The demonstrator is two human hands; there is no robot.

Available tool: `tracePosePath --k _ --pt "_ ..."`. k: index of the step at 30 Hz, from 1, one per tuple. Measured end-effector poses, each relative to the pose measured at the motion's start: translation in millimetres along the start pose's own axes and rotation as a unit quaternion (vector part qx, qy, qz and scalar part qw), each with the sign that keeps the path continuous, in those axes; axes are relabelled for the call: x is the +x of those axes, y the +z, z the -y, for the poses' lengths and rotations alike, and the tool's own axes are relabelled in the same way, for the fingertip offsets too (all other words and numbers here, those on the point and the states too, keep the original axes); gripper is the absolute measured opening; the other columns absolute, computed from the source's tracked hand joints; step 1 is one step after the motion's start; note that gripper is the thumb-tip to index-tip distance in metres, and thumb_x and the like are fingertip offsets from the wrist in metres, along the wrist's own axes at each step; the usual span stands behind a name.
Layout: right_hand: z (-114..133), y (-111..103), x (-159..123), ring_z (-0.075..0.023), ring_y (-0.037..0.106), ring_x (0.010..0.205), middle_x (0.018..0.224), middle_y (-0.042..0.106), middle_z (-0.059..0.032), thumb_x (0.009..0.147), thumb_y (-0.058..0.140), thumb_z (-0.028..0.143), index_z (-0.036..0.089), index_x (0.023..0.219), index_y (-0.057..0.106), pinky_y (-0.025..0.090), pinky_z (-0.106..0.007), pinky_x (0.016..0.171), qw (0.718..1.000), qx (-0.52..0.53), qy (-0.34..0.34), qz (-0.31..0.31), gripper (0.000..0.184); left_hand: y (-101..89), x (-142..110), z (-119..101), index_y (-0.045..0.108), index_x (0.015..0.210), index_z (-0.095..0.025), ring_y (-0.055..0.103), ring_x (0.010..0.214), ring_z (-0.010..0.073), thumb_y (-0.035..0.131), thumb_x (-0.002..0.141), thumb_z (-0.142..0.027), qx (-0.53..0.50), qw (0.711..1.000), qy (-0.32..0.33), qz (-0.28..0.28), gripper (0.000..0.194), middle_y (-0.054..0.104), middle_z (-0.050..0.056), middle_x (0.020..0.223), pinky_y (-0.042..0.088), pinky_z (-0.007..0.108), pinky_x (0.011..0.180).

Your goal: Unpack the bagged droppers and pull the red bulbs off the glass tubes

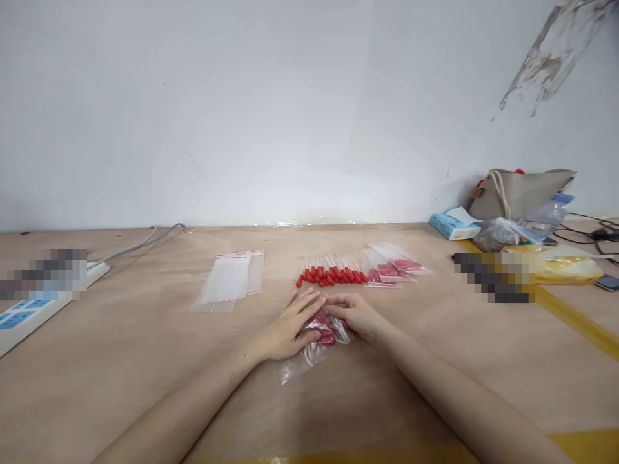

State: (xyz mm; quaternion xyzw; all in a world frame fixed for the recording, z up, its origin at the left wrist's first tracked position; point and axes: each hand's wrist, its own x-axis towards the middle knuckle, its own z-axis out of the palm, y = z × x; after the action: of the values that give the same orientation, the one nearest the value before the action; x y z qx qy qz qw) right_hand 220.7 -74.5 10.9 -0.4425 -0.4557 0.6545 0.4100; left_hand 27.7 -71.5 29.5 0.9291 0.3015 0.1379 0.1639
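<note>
Yellow tape strip (587,446), toward the bench (72,393)'s near edge. Behind: crinkled clear plastic bag (305,361), red pieces (329,336) inside; my left hand (285,332) on it, fingers apart; right hand (360,317), fingertips bunched, grip unclear. Hazard: uneven pressure could split thin film.

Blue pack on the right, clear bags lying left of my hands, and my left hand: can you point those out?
Blue pack (449,227): head view, on its blue front side.
Clear bags (226,283): head view, middle of the front bag.
Left hand (284,329): head view, back of the hand.
</note>
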Motion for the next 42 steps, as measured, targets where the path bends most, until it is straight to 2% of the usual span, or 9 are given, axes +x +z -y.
tracePosePath --k 3,6,14,21,23,28,33,37,42 --pt "7.6 -11.7 -7.3 -0.0115 0.061 0.058 0.07 0.066 -0.0008 0.053 0.072 0.027 0.016 0.084 0.062 0.047 -0.023 0.054 0.995 -0.017 0.079 0.061 0.034 5.1 -0.2 6.4 0.015 0.137 -0.024 0.012 0.131 0.0231 0.04 0.085 -0.043 0.003 1.0 -0.002 0.01 0.06 0.02 0.007 0.142 0.015 0.045 0.107" --pt "7.9 -13.0 -9.2 -0.0114 0.06 0.053 0.063 0.066 -0.0011 0.047 0.075 0.023 0.013 0.079 0.062 0.047 -0.023 0.052 0.993 -0.015 0.099 0.058 0.036 3.4 0.6 8.1 0.018 0.136 -0.024 0.015 0.131 0.0223 0.041 0.085 -0.041 0.009 1.0 0.001 0.0 0.058 0.021 0.006 0.142 0.019 0.044 0.106" --pt "-2.7 5.4 -1.7 -0.0115 0.056 0.047 0.049 0.06 0.0026 0.039 0.08 0.027 0.012 0.074 0.055 0.043 -0.023 0.049 0.999 -0.03 0.034 -0.019 0.046 7.6 9.2 13.6 0.046 0.121 -0.026 0.027 0.127 0.0192 0.035 0.089 -0.021 0.02 0.993 0.065 -0.096 0.035 0.035 0.005 0.134 0.03 0.039 0.103" --pt "-8.4 4.6 1.4 -0.0121 0.057 0.046 0.049 0.061 0.0041 0.034 0.081 0.025 0.016 0.071 0.045 0.043 -0.023 0.048 0.999 -0.026 0.02 -0.021 0.053 8.6 14.0 18.2 0.061 0.099 -0.02 0.046 0.112 0.0173 0.038 0.087 -0.017 0.04 0.977 0.146 -0.148 0.026 0.054 0.007 0.115 0.042 0.034 0.093" --pt "-9.7 4.9 1.9 -0.0115 0.056 0.045 0.048 0.06 0.0042 0.035 0.081 0.024 0.016 0.071 0.044 0.042 -0.023 0.047 0.999 -0.031 0.015 -0.018 0.053 7.4 15.1 17.8 0.062 0.098 -0.021 0.046 0.112 0.018 0.04 0.087 -0.02 0.069 0.976 0.155 -0.14 0.024 0.055 0.006 0.114 0.041 0.035 0.094" --pt "-12.8 6.3 2.4 -0.0104 0.054 0.044 0.047 0.059 0.0053 0.037 0.081 0.024 0.017 0.07 0.042 0.04 -0.021 0.045 0.999 -0.045 -0.011 0.004 0.052 1.6 16.4 12.2 0.055 0.108 -0.023 0.042 0.115 0.0178 0.046 0.085 -0.026 0.134 0.975 0.162 -0.077 0.025 0.052 0.004 0.119 0.036 0.036 0.097" --pt "-16.3 5.4 2.7 -0.0106 0.054 0.046 0.049 0.06 0.0051 0.035 0.081 0.025 0.017 0.072 0.041 0.038 -0.02 0.045 0.997 -0.057 -0.034 0.034 0.055 -4.4 16.7 5.7 0.057 0.099 -0.019 0.042 0.113 0.0183 0.046 0.085 -0.024 0.15 0.976 0.147 -0.06 0.018 0.051 0.006 0.116 0.035 0.035 0.096" --pt "-14.8 5.2 0.8 -0.0101 0.054 0.047 0.052 0.059 0.0055 0.041 0.08 0.031 0.017 0.076 0.044 0.041 -0.022 0.049 0.998 -0.032 -0.026 0.045 0.051 -3.7 17.2 8.7 0.058 0.086 -0.017 0.047 0.103 0.0161 0.042 0.086 -0.02 0.151 0.972 0.157 -0.085 0.016 0.055 0.006 0.105 0.038 0.033 0.09" --pt "-3.8 6.4 -2.6 -0.0078 0.051 0.045 0.052 0.058 0.0053 0.046 0.078 0.033 0.014 0.083 0.051 0.04 -0.022 0.049 0.999 -0.002 0.032 0.034 0.049 2.4 16.4 17.4 0.057 0.081 -0.017 0.051 0.089 0.0133 0.041 0.086 -0.016 0.164 0.96 0.194 -0.122 0.017 0.059 0.003 0.088 0.041 0.029 0.081"
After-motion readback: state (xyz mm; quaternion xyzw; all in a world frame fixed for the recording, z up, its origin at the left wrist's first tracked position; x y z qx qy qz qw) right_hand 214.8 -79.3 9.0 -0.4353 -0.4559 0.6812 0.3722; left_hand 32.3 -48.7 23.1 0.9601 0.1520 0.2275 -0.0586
